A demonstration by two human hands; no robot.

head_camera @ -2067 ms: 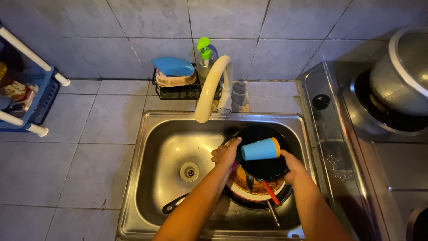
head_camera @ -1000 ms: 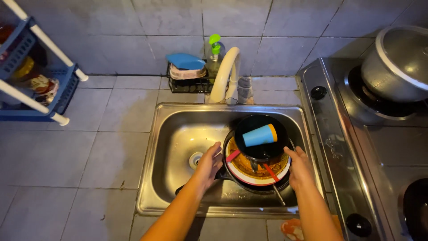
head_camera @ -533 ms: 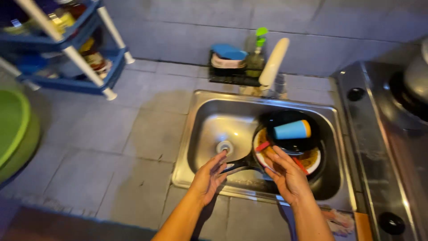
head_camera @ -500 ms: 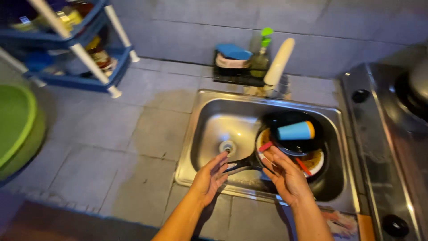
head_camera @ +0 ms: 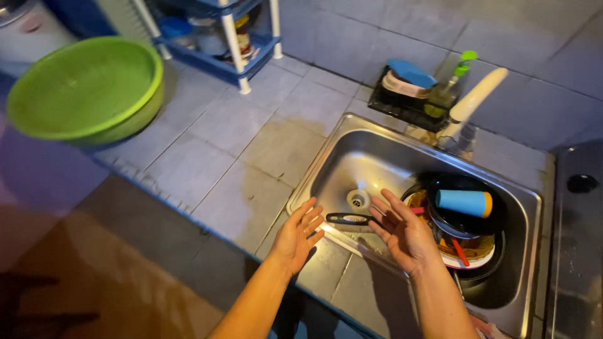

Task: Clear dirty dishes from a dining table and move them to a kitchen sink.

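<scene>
Both hands empty over the sink's (head_camera: 534, 207) front rim, left hand (head_camera: 299, 234) and right hand (head_camera: 402, 229) with fingers spread wide, palms facing. Black pan handle (head_camera: 349, 218) between them inside the sink, jutting from the stacked dishes (head_camera: 468, 248) by the right wall. Blue cup (head_camera: 463, 203) lying atop that stack.

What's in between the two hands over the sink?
In the head view, a black pan handle pokes into the gap between the left hand and the right hand. Below it lies the sink's front rim. Both hands are open and empty.
</scene>
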